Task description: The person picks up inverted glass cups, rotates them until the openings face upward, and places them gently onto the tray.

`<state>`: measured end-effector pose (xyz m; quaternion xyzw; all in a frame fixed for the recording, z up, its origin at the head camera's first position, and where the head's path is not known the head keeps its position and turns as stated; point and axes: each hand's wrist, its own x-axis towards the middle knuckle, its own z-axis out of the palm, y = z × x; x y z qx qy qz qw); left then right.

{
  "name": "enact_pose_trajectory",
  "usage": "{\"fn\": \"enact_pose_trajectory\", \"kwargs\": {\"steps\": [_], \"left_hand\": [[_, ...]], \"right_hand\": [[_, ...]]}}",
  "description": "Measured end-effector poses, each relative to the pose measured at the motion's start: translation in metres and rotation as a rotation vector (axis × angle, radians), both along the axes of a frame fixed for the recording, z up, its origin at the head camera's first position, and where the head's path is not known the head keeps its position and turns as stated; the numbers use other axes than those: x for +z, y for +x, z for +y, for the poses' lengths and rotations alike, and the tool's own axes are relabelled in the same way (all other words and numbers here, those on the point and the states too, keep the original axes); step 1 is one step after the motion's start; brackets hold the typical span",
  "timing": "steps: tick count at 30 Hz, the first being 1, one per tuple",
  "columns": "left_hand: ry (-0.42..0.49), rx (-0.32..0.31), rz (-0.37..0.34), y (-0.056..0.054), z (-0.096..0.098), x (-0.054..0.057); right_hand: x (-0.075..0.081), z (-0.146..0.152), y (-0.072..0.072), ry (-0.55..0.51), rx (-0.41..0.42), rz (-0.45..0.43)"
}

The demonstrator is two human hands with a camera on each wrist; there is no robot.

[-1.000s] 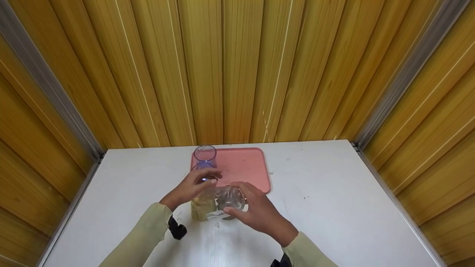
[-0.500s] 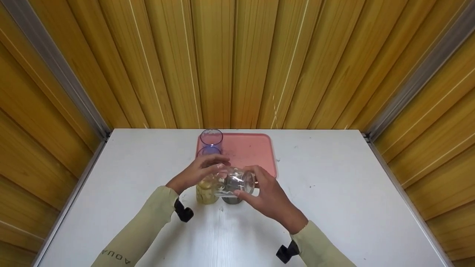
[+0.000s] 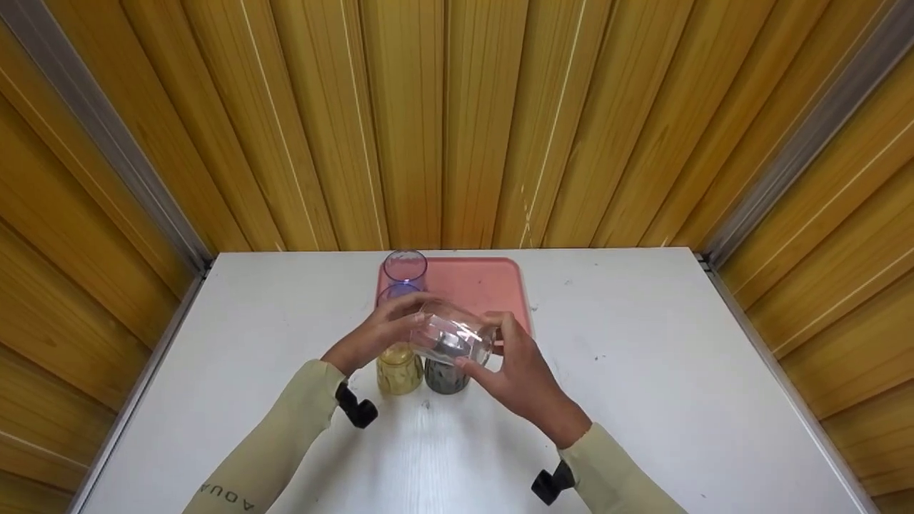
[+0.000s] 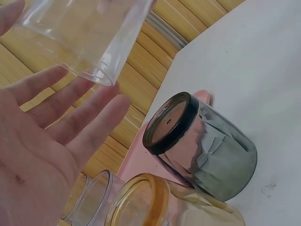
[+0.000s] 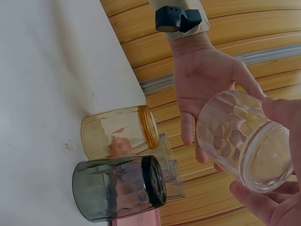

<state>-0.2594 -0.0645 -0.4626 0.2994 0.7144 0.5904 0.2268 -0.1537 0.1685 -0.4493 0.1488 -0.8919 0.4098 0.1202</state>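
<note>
My right hand (image 3: 521, 371) grips a clear drinking glass (image 3: 451, 338) by its thick base, fingers and thumb on opposite sides. The glass is tipped sideways above the table, its mouth toward my left hand (image 3: 378, 332). In the left wrist view, the left fingers (image 4: 84, 106) extend nearly straight, their tips right at the glass rim. Below stand a yellow glass (image 3: 400, 375) and a grey glass (image 3: 447, 378), side by side with their thick bases up. The right wrist view shows the left palm facing the clear glass (image 5: 230, 132).
A pink tray (image 3: 485, 282) lies toward the back of the white table (image 3: 643, 357). Two bluish-purple glasses, one a far glass (image 3: 406, 268), stand mouth up along the tray's left side, the nearer partly behind my left hand. Wood-patterned panels (image 3: 471, 128) enclose the back and sides.
The clear glass has risen and tilted in my right hand, uncovering more of the yellow and grey glasses. My left hand stays by its mouth. The head view has shifted.
</note>
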Motion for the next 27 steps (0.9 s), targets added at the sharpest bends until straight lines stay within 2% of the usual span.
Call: {"fn": "enact_pose_trajectory", "kwargs": {"steps": [5,10,14,18,27], "left_hand": [[0.002,0.019,-0.014,0.001,0.000,0.004],[0.010,0.016,0.017,0.001,-0.001,0.008],[0.011,0.008,0.057,0.000,-0.002,0.011],[-0.035,0.019,0.095,0.001,-0.002,0.017],[-0.135,-0.010,0.236,0.002,0.006,0.038]], "right_hand": [[0.000,-0.001,0.001,-0.029,0.006,-0.026],[0.000,-0.002,0.002,-0.030,0.011,-0.070],[0.000,-0.001,0.004,0.001,0.012,-0.082],[0.001,-0.001,0.005,0.028,0.006,-0.090],[0.011,-0.001,0.002,0.073,-0.015,-0.095]]}}
